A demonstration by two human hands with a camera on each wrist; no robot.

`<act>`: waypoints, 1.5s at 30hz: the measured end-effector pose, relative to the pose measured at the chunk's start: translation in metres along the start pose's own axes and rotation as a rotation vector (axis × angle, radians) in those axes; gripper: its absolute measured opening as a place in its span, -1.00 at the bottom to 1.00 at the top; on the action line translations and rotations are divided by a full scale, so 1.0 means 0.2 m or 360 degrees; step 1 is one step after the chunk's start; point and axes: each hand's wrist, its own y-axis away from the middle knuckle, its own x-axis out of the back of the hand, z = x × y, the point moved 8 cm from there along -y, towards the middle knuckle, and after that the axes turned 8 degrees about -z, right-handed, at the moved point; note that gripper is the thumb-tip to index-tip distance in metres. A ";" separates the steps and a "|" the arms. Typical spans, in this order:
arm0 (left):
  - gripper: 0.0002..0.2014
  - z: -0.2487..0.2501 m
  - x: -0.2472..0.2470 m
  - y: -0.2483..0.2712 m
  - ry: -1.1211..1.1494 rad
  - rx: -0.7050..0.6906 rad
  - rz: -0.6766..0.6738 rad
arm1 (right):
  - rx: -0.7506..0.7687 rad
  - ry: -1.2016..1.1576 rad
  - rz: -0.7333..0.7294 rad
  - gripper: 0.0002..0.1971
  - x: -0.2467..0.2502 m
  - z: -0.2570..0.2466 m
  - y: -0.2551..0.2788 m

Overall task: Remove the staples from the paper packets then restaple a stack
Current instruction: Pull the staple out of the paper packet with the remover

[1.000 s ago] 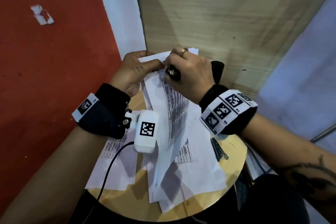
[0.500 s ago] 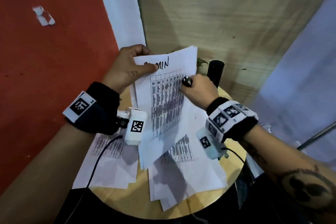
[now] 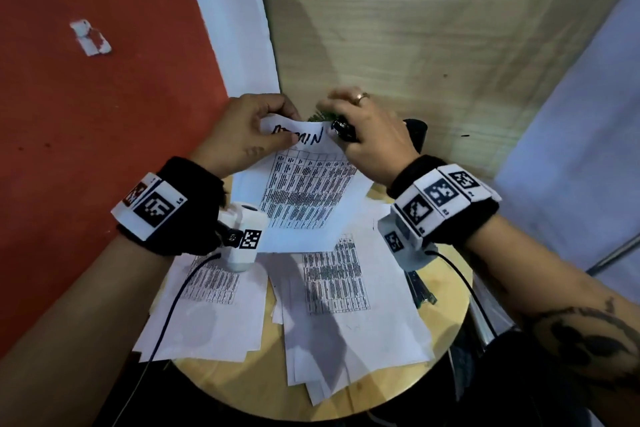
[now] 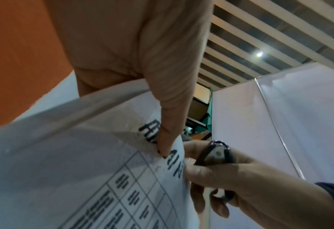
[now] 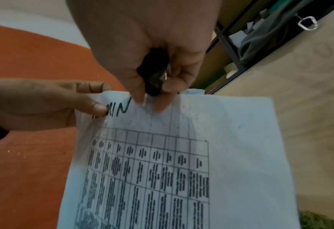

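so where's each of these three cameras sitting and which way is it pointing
Head: worn on the head, looking forward and down at the round table; shows both forearms, left hand and right hand.
Left wrist: on the left wrist, looking up along the thumb at the paper packet and ceiling.
Right wrist: on the right wrist, looking along the fingers down at the packet.
Shared: both wrist views show the packet and the staple remover in the right hand.

Paper packet [image 3: 304,198], white w/ a printed table and handwritten black letters at the top, is held tilted above the counter [image 3: 446,319]. Staple remover [image 3: 343,128], black w/ metal, sits at its top right corner. More printed sheets [image 3: 341,291] lie loose and overlapping on the counter below.
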 end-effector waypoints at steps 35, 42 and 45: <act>-0.88 -0.11 -0.09 0.01 0.0298 0.0218 -0.0035 | -0.0230 -0.1576 0.0174 -0.63 -0.13 0.12 0.11; -0.89 -0.06 -0.11 0.01 0.0324 0.0198 -0.0098 | -0.0265 -0.1838 0.0640 -0.83 -0.05 0.17 0.10; -0.98 -0.03 -0.11 0.01 0.0356 0.0147 -0.0148 | -0.0208 -0.1755 0.0738 -0.79 -0.02 0.15 0.10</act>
